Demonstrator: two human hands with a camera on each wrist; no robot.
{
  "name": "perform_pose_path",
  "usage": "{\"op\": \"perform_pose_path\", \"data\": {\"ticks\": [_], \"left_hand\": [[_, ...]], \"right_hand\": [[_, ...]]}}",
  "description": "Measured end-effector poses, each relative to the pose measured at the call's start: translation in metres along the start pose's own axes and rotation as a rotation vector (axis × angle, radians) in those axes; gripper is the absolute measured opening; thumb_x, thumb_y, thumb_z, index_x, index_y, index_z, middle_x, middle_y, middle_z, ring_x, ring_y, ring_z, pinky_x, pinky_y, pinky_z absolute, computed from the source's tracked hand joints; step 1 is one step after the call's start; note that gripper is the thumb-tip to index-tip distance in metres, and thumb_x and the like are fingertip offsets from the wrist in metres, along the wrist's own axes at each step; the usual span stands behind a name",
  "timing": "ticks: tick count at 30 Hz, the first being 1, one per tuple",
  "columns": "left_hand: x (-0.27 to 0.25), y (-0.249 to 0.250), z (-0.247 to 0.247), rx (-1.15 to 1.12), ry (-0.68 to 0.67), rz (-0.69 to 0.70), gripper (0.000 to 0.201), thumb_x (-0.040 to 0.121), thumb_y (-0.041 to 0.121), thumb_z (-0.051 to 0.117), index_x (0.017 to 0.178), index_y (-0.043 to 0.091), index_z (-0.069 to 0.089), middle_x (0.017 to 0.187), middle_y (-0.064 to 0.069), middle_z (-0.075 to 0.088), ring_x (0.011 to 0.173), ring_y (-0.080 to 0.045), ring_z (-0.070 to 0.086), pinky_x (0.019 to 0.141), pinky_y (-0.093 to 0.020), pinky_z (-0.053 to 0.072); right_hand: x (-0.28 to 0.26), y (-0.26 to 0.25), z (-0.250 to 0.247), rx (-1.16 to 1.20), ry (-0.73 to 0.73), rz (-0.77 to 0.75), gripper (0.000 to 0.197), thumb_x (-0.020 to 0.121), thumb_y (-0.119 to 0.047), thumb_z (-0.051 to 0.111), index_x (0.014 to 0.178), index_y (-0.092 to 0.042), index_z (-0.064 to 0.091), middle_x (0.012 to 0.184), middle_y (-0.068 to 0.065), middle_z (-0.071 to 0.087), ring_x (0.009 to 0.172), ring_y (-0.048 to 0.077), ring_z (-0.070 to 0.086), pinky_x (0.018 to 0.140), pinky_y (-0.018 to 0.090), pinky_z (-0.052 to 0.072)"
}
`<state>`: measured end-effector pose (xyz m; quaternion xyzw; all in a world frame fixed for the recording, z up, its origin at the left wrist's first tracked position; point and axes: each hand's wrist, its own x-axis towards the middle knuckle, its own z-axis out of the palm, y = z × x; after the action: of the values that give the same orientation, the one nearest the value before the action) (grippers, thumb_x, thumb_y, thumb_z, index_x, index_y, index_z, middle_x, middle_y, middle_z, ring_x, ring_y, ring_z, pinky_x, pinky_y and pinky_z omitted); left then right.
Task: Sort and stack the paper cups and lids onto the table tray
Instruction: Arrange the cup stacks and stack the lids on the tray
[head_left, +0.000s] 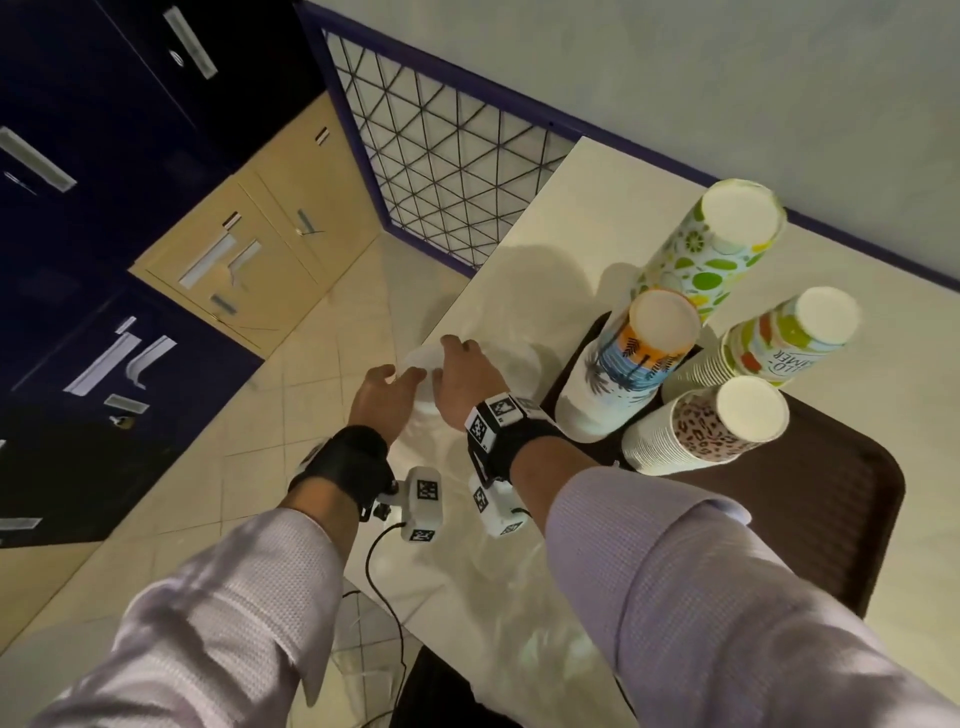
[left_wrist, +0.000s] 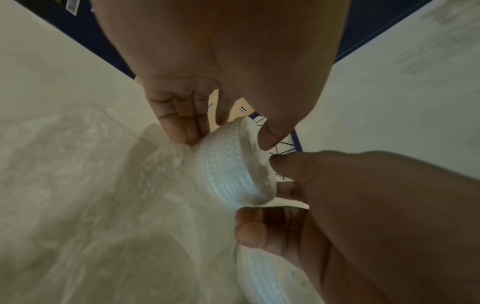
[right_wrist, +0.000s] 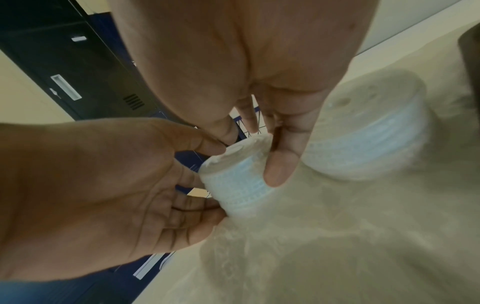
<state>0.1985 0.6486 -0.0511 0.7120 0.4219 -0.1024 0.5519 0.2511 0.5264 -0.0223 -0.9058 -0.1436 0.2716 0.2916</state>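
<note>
A short stack of white plastic lids sits at the table's left edge, held between both hands. My left hand pinches it from the left, thumb on its top rim and fingers on its ribbed side. My right hand grips it from the right, thumb pressed on its side. A second lid stack stands just to the right of it. Several upside-down stacks of paper cups stand on the dark brown tray: fruit print, palm print, summer print, leopard print.
Crinkled clear plastic film lies on the white table around the lids. Beyond the table's left edge the tiled floor drops away, with lockers and a wire-mesh panel. A black cable hangs by my left wrist.
</note>
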Motion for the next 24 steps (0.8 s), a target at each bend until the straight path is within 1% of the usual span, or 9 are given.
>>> {"op": "perform_pose_path", "data": {"ticks": [3,5,6,7,10,12,16,20,24], "left_hand": [[0.005,0.0,0.0,0.016,0.017,-0.009,0.09,0.071,0.059,0.063,0.147,0.013,0.052,0.135,-0.012,0.063,0.122,-0.034,0.061,0.108,-0.05,0.05],[0.005,0.002,0.0,0.093,-0.03,0.016,0.069,0.074,0.055,0.058,0.125,0.009,0.067,0.111,-0.013,0.069,0.106,-0.036,0.064,0.089,-0.04,0.055],[0.003,0.004,0.001,0.141,-0.051,0.03,0.053,0.079,0.05,0.055,0.111,0.011,0.071,0.094,-0.009,0.068,0.094,-0.034,0.064,0.075,-0.035,0.051],[0.004,0.004,0.001,0.149,-0.046,0.032,0.043,0.081,0.046,0.054,0.1,0.012,0.072,0.082,-0.005,0.065,0.085,-0.031,0.061,0.068,-0.032,0.045],[0.005,0.004,0.001,0.066,-0.009,0.017,0.044,0.078,0.047,0.059,0.087,0.008,0.075,0.073,-0.006,0.064,0.075,-0.027,0.058,0.072,-0.035,0.043],[0.007,0.002,0.002,0.062,-0.012,0.012,0.044,0.083,0.045,0.062,0.087,0.004,0.075,0.074,-0.009,0.065,0.075,-0.028,0.059,0.072,-0.037,0.044],[0.007,0.005,0.002,0.041,-0.025,-0.01,0.047,0.075,0.05,0.063,0.088,0.005,0.072,0.084,-0.01,0.069,0.079,-0.029,0.062,0.073,-0.036,0.047],[0.005,0.008,0.004,0.037,0.008,0.018,0.042,0.09,0.04,0.066,0.11,0.003,0.067,0.103,-0.012,0.069,0.09,-0.03,0.062,0.075,-0.035,0.045],[-0.005,0.013,0.005,0.013,-0.025,0.027,0.072,0.074,0.054,0.064,0.124,0.002,0.06,0.113,-0.013,0.069,0.097,-0.032,0.065,0.072,-0.035,0.045]], "right_hand": [[0.006,-0.004,0.001,-0.028,-0.024,0.051,0.041,0.102,-0.014,0.05,0.14,-0.01,0.037,0.134,0.016,0.045,0.115,0.037,0.06,0.078,0.036,0.043],[0.008,-0.007,0.003,-0.077,-0.04,0.063,0.045,0.099,-0.009,0.054,0.14,-0.01,0.035,0.134,0.016,0.044,0.113,0.037,0.061,0.076,0.035,0.042],[0.009,-0.008,0.004,-0.101,-0.042,0.06,0.047,0.098,-0.007,0.055,0.14,-0.011,0.035,0.134,0.016,0.043,0.112,0.037,0.062,0.075,0.035,0.043],[0.009,-0.009,0.004,-0.112,-0.041,0.057,0.048,0.097,-0.006,0.055,0.14,-0.011,0.034,0.134,0.016,0.043,0.111,0.037,0.063,0.075,0.035,0.043],[0.007,-0.009,0.005,-0.088,-0.036,0.066,0.047,0.097,-0.007,0.055,0.14,-0.013,0.034,0.132,0.016,0.042,0.109,0.038,0.063,0.074,0.036,0.042],[0.006,-0.01,0.005,-0.067,-0.039,0.072,0.048,0.097,-0.006,0.054,0.14,-0.013,0.033,0.131,0.017,0.042,0.108,0.039,0.062,0.074,0.036,0.042],[0.005,-0.01,0.004,-0.06,-0.053,0.066,0.052,0.096,-0.004,0.056,0.141,-0.015,0.032,0.132,0.017,0.039,0.103,0.04,0.063,0.071,0.037,0.042],[0.001,-0.009,0.003,-0.029,-0.042,0.029,0.057,0.095,-0.003,0.058,0.143,-0.018,0.03,0.133,0.017,0.039,0.1,0.039,0.064,0.071,0.038,0.047],[-0.005,-0.007,-0.002,0.025,-0.026,-0.004,0.06,0.097,-0.007,0.056,0.148,-0.019,0.027,0.134,0.016,0.039,0.101,0.037,0.064,0.083,0.043,0.055]]}}
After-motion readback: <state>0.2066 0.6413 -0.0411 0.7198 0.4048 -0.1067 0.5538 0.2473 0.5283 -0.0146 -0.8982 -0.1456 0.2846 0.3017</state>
